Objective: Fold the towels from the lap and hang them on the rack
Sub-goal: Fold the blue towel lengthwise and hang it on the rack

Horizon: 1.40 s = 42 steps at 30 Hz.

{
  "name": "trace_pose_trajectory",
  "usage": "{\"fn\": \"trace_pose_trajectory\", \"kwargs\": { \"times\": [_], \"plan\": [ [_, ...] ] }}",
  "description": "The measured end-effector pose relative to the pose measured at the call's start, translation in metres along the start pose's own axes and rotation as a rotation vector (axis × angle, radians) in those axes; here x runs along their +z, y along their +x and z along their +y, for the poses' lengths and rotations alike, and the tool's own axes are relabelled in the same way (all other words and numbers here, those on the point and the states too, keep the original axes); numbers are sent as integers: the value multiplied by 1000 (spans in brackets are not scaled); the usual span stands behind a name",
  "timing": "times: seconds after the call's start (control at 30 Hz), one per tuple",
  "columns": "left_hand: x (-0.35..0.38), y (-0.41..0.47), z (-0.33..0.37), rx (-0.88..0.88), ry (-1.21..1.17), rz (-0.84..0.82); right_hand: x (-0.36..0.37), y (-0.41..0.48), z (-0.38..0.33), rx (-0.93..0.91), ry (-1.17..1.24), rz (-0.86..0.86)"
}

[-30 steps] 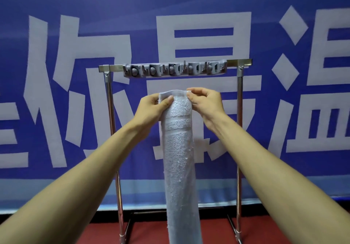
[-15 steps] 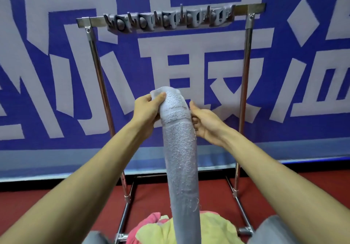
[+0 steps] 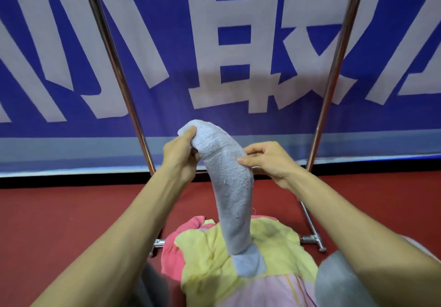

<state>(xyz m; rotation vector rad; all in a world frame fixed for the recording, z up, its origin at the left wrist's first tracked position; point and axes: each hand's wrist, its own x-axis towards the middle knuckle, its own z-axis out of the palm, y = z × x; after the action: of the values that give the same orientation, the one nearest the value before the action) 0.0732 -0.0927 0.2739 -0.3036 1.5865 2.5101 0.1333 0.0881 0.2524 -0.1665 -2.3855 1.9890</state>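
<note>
Towel [image 3: 229,187]: pale grey, folded into a long narrow strip, held up over the lap [image 3: 338,283].
Left hand [image 3: 181,156] grips the top end, with the thumb pressed on the cloth and the fingers curled behind. Right hand [image 3: 269,161] pinches the strip's right edge a little lower, between thumb and forefinger. The strip hangs in a curve and its lower end rests on the pile on the lap. In that pile the yellow towel [image 3: 214,259] is on top, the pink towel [image 3: 191,225] pokes out at the left and the pale pink towel [image 3: 262,290] is nearest the body. Rack [image 3: 334,73] stands beyond the hands, showing two chrome uprights and floor feet, and the strip appears between the uprights. Blue banner [image 3: 181,32] with white characters is behind, red floor [image 3: 59,211] below.
</note>
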Motion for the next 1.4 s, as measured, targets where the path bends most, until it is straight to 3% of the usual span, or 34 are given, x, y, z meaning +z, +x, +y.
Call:
{"fn": "trace_pose_trajectory", "kwargs": {
  "times": [0.23, 0.4, 0.67, 0.83, 0.97, 1.17, 1.4],
  "plan": [
    [-16, 10, -14, -76, -147, 4, 9, 2, 4, -171, -173, 103],
    [-14, -17, -7, -71, -191, -173, 11, -7, -11, -261, -54, 145],
    [-13, -28, -34, -113, 261, -454, -4, -14, -13, -320, 10, 301],
    [-2, -41, -54, -172, 437, -587, -21, -17, -9, -243, 95, 378],
    [2, -49, -71, -20, 539, -575, -22, -19, -4, -120, 215, 371],
    [6, -52, -70, 164, 494, -451, -27, -16, 2, 20, 308, 348],
    [1, -47, -51, 187, 446, -324, -16, -12, 10, 223, 226, 159]
  ]
}}
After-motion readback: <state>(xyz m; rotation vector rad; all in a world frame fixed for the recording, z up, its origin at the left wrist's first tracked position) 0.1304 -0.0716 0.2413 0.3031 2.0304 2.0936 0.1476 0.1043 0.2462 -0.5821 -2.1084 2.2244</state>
